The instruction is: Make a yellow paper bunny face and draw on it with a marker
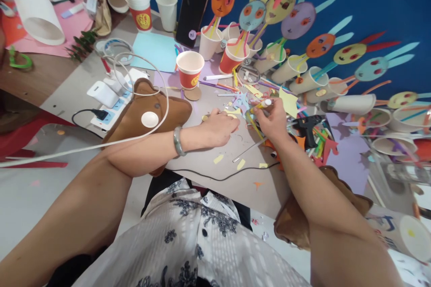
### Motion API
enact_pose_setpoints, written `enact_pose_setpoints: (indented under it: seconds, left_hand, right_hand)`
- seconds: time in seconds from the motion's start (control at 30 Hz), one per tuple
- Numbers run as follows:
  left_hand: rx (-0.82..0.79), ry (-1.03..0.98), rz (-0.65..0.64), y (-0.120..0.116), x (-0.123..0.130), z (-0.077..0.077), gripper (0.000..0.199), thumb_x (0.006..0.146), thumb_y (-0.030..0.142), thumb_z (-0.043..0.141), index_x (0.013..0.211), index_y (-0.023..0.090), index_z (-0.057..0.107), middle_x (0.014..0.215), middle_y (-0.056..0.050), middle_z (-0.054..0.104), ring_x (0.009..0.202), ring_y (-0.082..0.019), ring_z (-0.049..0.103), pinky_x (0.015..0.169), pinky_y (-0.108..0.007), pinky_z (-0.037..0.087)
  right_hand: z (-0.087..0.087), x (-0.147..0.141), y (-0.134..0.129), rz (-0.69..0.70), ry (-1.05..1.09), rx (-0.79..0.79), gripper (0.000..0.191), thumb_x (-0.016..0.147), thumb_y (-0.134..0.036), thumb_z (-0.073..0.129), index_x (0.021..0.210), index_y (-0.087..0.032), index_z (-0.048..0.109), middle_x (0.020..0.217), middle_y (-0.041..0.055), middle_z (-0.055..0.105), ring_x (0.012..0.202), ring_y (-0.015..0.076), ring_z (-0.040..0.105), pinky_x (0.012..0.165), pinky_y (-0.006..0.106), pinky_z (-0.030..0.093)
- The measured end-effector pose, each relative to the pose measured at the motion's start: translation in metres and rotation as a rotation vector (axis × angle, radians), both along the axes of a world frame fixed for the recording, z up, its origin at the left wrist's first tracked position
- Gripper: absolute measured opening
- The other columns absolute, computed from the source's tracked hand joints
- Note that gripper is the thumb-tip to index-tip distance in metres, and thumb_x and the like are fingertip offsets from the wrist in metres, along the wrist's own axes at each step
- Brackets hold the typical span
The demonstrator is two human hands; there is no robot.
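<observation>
My left hand (220, 128) rests on the grey tabletop with its fingers bent and drawn together. Pale yellow paper (233, 111) shows at its fingertips; what lies under the fingers is hidden. To its right, my right hand (274, 119) pinches a yellow and white marker (262, 106) between thumb and fingers, tilted above scattered paper scraps (240, 101). Below the hands, a thin metal rod (247, 151) lies slanted on the table near small yellow scraps (218, 159).
Paper cups with rabbit-faced stick figures (253, 15) line the blue wall. A red cup (190, 70), a black phone (193, 9) and a power strip (107, 116) with a looping white cable stand left. A black glue gun (307, 130) lies right; its cord crosses the table's front.
</observation>
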State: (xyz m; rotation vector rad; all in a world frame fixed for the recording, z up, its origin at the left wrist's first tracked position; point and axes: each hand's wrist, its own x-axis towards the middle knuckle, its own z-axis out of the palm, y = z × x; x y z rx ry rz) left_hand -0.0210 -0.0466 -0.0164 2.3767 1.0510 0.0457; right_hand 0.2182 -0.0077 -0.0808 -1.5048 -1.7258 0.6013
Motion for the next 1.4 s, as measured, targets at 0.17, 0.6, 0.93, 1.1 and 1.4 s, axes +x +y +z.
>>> enact_pose_setpoints:
  seconds: [0.17, 0.6, 0.93, 1.1, 1.4]
  left_hand:
    - [0.02, 0.0, -0.003, 0.003, -0.001, 0.001, 0.031, 0.08, 0.001, 0.049, 0.095, 0.018, 0.071, 0.093, -0.008, 0.073, 0.096, -0.024, 0.063, 0.095, -0.044, 0.037]
    - [0.132, 0.129, -0.122, -0.01, -0.002, 0.007, 0.028, 0.082, -0.001, 0.049, 0.093, 0.013, 0.069, 0.087, -0.01, 0.075, 0.079, -0.022, 0.066, 0.077, -0.039, 0.038]
    - [0.159, 0.18, -0.167, -0.018, 0.0, 0.004, 0.032, 0.091, -0.001, 0.043, 0.104, 0.01, 0.071, 0.098, -0.015, 0.075, 0.085, -0.026, 0.074, 0.064, -0.035, 0.044]
    - [0.166, 0.21, -0.185, -0.022, 0.001, 0.01, 0.033, 0.092, -0.002, 0.044, 0.107, 0.009, 0.071, 0.107, -0.018, 0.075, 0.09, -0.027, 0.074, 0.066, -0.035, 0.047]
    - [0.184, 0.154, -0.172, -0.02, 0.001, 0.0, 0.03, 0.091, 0.0, 0.045, 0.102, 0.011, 0.072, 0.096, -0.015, 0.074, 0.082, -0.026, 0.073, 0.066, -0.036, 0.047]
  right_hand:
    - [0.014, 0.003, -0.007, -0.04, -0.072, -0.031, 0.057, 0.081, -0.04, 0.075, 0.128, -0.026, 0.046, 0.116, 0.011, 0.075, 0.11, 0.0308, 0.074, 0.095, 0.052, 0.059]
    - [0.044, -0.025, -0.057, 0.15, -0.406, -0.081, 0.017, 0.09, -0.033, 0.062, 0.092, -0.021, 0.074, 0.076, 0.0065, 0.07, 0.073, 0.0233, 0.065, 0.071, 0.037, 0.051]
    - [0.041, -0.038, -0.04, 0.167, -0.45, -0.343, 0.02, 0.086, -0.033, 0.061, 0.094, -0.022, 0.074, 0.077, 0.0052, 0.075, 0.068, 0.0219, 0.064, 0.064, 0.034, 0.044]
    - [0.041, -0.041, -0.038, 0.177, -0.502, -0.341, 0.014, 0.086, -0.029, 0.061, 0.09, -0.023, 0.073, 0.077, 0.0047, 0.076, 0.069, 0.0219, 0.066, 0.063, 0.033, 0.045]
    - [0.05, -0.046, -0.028, 0.236, -0.659, -0.415, 0.01, 0.087, -0.023, 0.061, 0.086, -0.021, 0.071, 0.083, 0.006, 0.077, 0.074, 0.0221, 0.066, 0.066, 0.032, 0.043]
